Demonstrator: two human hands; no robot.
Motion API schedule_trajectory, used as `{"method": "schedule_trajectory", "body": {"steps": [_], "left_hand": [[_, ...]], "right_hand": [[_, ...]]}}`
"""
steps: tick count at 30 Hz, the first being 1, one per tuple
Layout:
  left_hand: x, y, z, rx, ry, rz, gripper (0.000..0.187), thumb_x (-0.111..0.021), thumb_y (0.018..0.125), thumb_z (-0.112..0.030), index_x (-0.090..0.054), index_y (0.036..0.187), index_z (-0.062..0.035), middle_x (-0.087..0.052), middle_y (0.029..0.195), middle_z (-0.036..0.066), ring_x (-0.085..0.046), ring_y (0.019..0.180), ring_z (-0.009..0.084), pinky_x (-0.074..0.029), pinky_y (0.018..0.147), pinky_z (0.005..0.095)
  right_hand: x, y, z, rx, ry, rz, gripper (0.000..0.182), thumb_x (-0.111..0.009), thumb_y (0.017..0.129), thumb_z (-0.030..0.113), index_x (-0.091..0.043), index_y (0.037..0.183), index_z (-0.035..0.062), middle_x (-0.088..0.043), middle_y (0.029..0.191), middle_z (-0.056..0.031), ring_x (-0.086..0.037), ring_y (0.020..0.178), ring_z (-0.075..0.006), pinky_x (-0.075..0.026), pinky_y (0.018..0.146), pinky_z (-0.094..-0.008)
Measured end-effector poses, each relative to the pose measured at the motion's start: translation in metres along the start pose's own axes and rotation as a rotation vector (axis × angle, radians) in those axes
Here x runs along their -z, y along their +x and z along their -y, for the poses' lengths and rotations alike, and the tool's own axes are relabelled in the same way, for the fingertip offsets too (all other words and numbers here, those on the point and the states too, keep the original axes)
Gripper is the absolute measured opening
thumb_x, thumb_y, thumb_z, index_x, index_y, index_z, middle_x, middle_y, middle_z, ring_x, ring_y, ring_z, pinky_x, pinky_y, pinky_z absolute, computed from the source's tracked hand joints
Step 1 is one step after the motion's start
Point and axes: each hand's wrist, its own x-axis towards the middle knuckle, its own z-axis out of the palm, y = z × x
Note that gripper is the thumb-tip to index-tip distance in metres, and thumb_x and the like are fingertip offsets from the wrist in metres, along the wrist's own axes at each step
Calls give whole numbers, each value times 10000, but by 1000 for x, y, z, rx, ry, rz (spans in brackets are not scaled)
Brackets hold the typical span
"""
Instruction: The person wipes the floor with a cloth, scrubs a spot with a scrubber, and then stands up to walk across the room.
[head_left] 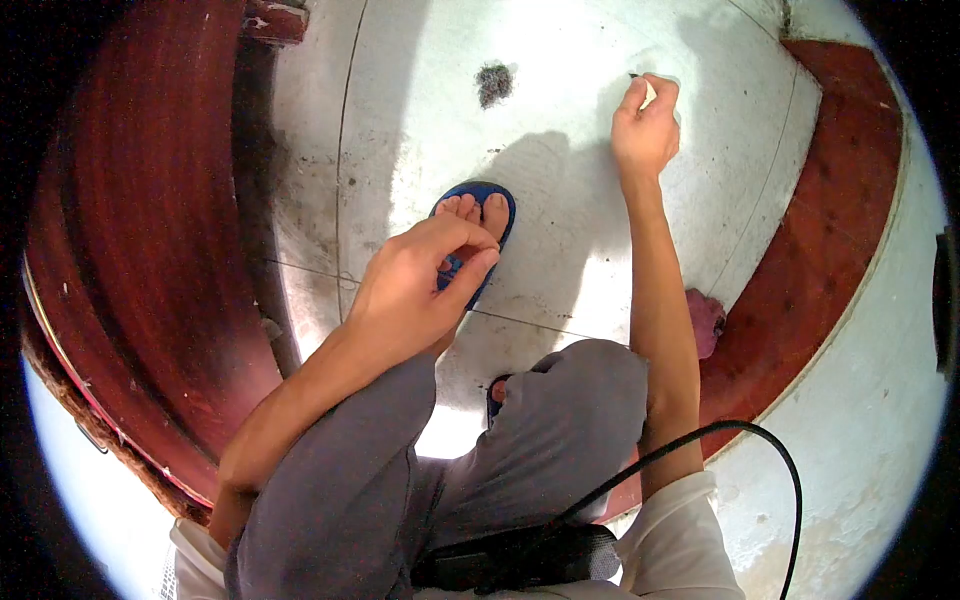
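Note:
My left hand (pixel 425 275) is over my left foot in a blue slipper (pixel 508 205), thumb and forefinger tips pinched together. Whatever they hold, if anything, is too small to make out. Farther off to the right, my right hand (pixel 646 135) is low over the pale floor, its fingers closed in a pinch. A tiny dark tip (pixel 633 76) pokes out at the fingertips; its kind cannot be told. On the floor between and beyond the hands lies a small heap of dark grey fluff or dust (pixel 494 86), apart from both.
Dark red wooden furniture (pixel 160 200) stands along the left. A red-brown border (pixel 850 160) curves along the right, with a crumpled purplish cloth (pixel 705 322) beside it. A black cable (pixel 780 445) loops near my right arm from a black object (pixel 520 560) at my lap.

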Motion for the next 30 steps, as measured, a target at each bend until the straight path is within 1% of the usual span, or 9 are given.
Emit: {"method": "schedule_trajectory", "body": {"steps": [2,5,9,14,20,22,25,29,30], "left_hand": [[0,-1,0,28,9,18,116,-705,901,-81,-685,991,-10,-695,927,88,-646,787,163,-510,704,293],[0,-2,0,4,16,12,119,-706,900,-82,-684,991,-8,-696,927,89,-647,787,164,-511,707,294],[1,-1,-1,64,-1,29,120,-705,899,-80,-684,992,-6,-696,928,92,-650,787,167,-514,711,296],[1,-1,1,4,-1,10,124,-702,902,-80,-683,997,-2,-695,927,102,-655,784,172,-520,711,297],[1,0,-4,44,-20,19,116,-697,906,-75,-683,995,-4,-693,933,97,-659,795,173,-523,720,296],[2,-1,-2,50,-16,24,115,-697,906,-76,-683,995,-5,-694,934,96,-659,801,173,-523,722,297],[0,0,2,40,-28,16,112,-695,907,-76,-683,995,-7,-693,939,94,-658,812,174,-525,725,299],[3,-2,2,67,-30,29,109,-693,908,-74,-684,996,-10,-691,953,97,-659,824,177,-527,730,300],[1,-2,3,66,-30,29,109,-693,908,-74,-684,996,-10,-691,953,97,-659,824,177,-527,730,300]], "right_hand": [[1,1,1,-28,26,27,264,-509,994,317,-559,1165,123,-680,750,-120,-674,747,-322,-508,781,-440],[-2,-3,-3,35,-1,-4,251,-521,985,296,-560,1154,114,-701,748,-161,-694,754,-386,-513,726,-494],[4,-1,0,20,6,37,247,-509,992,282,-557,1150,97,-700,742,-155,-697,731,-371,-518,722,-476],[8,-2,7,-9,10,61,240,-501,998,284,-557,1141,99,-700,741,-152,-699,716,-362,-519,719,-474],[1,2,-1,78,-46,-31,231,-515,996,265,-561,1145,95,-670,675,-119,-677,650,-321,-510,676,-458],[7,-4,0,36,11,61,244,-515,997,260,-565,1155,81,-652,647,-105,-660,616,-299,-506,657,-441],[5,-2,3,20,-21,34,250,-511,1001,259,-569,1156,71,-642,638,-95,-647,595,-271,-507,650,-422],[2,-3,4,92,-39,-44,252,-508,1002,261,-568,1157,72,-646,640,-95,-650,593,-275,-507,638,-424],[6,-3,3,53,-30,13,249,-507,1001,262,-567,1151,73,-654,649,-102,-660,609,-291,-508,644,-435]]}}
